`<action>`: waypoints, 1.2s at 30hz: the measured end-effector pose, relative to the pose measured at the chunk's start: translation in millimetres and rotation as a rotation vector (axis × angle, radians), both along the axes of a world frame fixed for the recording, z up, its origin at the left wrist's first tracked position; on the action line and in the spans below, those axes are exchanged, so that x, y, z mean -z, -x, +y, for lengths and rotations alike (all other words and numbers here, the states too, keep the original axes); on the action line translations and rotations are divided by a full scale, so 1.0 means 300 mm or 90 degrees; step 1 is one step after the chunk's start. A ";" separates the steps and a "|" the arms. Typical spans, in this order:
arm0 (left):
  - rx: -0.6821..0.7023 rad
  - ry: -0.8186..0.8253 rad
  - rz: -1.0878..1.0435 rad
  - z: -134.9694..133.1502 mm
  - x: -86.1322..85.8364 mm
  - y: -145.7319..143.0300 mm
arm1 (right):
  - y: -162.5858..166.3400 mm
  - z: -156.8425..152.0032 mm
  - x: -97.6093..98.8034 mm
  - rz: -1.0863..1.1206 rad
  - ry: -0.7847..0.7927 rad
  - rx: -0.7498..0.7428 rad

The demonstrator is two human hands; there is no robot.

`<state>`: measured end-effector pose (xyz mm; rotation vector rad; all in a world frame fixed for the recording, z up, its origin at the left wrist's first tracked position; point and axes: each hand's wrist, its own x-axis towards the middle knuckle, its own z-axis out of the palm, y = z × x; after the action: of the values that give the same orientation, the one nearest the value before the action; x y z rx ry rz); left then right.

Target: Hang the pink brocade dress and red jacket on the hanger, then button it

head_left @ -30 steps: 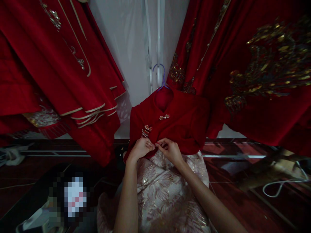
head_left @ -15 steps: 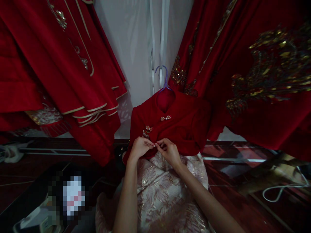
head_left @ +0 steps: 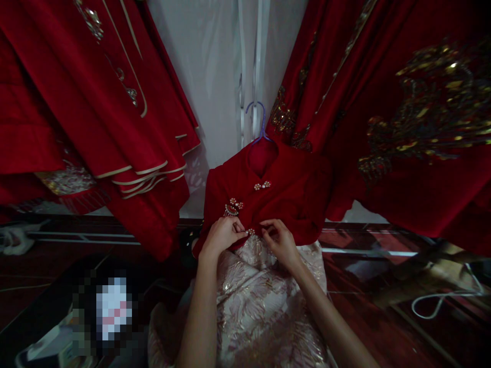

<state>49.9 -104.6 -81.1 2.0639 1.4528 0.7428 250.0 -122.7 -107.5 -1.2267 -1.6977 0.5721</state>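
Observation:
A small red velvet jacket [head_left: 286, 197] hangs on a purple hanger [head_left: 259, 122] in front of me. It has pearl clasps down its front, one near the collar [head_left: 262, 185] and one with a tassel [head_left: 232, 207] lower left. My left hand [head_left: 221, 236] pinches the jacket's lower front edge at a third pearl clasp [head_left: 251, 232]. My right hand [head_left: 282, 241] has its fingers curled on the same edge just right of that clasp. Below the jacket falls a pale pink skirt [head_left: 253, 306] with gold brocade.
Long red garments with cream trim [head_left: 115, 117] hang at the left. Red robes with gold embroidery [head_left: 418, 112] hang at the right. A white wall [head_left: 215, 76] lies behind. The glossy dark floor [head_left: 383, 286] carries a white cable [head_left: 441, 301] at right and a blurred patch [head_left: 109, 312] at lower left.
My two hands, pinched together at the bottom clasp before, have come slightly apart. The right hand has shifted a little to the right along the jacket's edge.

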 end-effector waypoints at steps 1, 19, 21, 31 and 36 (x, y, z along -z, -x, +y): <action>-0.017 -0.007 0.035 -0.002 -0.004 -0.012 | 0.008 0.001 0.011 0.010 0.017 -0.011; -0.034 -0.036 0.131 0.015 0.030 -0.043 | 0.037 0.005 0.082 0.096 0.148 -0.077; -0.023 -0.037 0.097 0.017 0.036 -0.043 | 0.037 0.004 0.080 0.105 0.153 -0.080; 0.116 0.117 -0.320 0.019 0.032 -0.058 | 0.047 -0.009 0.062 0.112 0.116 -0.067; -0.031 0.213 -0.551 0.045 0.046 -0.054 | 0.045 -0.019 0.032 0.062 0.085 -0.038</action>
<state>66.1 -91.0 -95.0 1.2028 1.0207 1.1313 236.4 -128.2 -117.2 -1.2238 -1.6399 0.7794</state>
